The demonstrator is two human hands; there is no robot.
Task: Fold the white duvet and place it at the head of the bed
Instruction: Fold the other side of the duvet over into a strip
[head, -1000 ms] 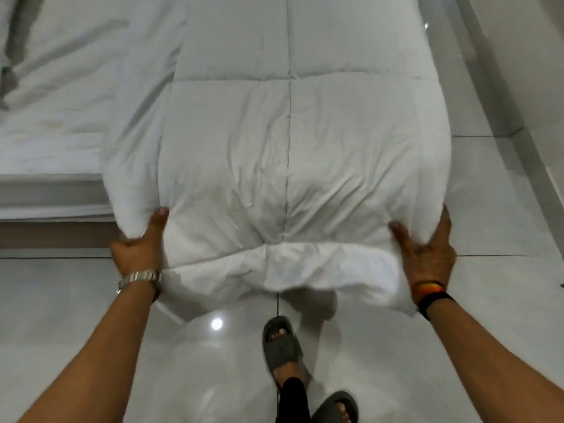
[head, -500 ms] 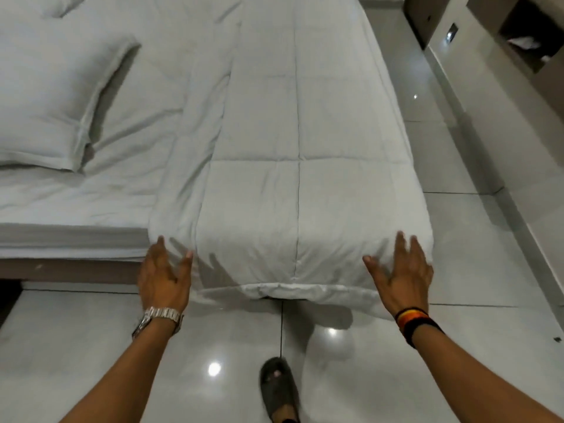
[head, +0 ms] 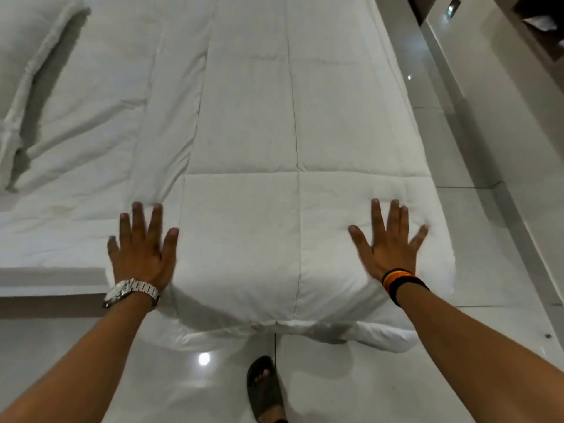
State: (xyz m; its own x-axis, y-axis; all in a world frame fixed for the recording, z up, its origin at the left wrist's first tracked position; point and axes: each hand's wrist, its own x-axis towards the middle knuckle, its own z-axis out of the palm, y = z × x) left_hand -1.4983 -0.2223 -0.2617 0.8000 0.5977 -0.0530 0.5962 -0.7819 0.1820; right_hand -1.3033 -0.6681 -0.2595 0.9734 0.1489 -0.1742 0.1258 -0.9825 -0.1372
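Observation:
The white quilted duvet (head: 274, 141) lies folded into a long strip along the right side of the bed (head: 76, 178), its near end hanging over the bed's edge towards the floor. My left hand (head: 142, 248), with a metal watch on the wrist, rests flat with spread fingers on the strip's near left corner. My right hand (head: 389, 242), with dark wristbands, lies flat and spread on the near right part. Neither hand grips the fabric.
A white pillow (head: 27, 83) lies at the left on the sheet. Glossy tiled floor (head: 457, 377) runs below and to the right of the bed. My sandalled foot (head: 264, 389) stands near the duvet's hanging end. A wall with a dark niche (head: 534, 35) is at the right.
A second ago both hands held the duvet's near end lifted by its sides. They let go, and now press flat further up on its top, with the duvet laid down.

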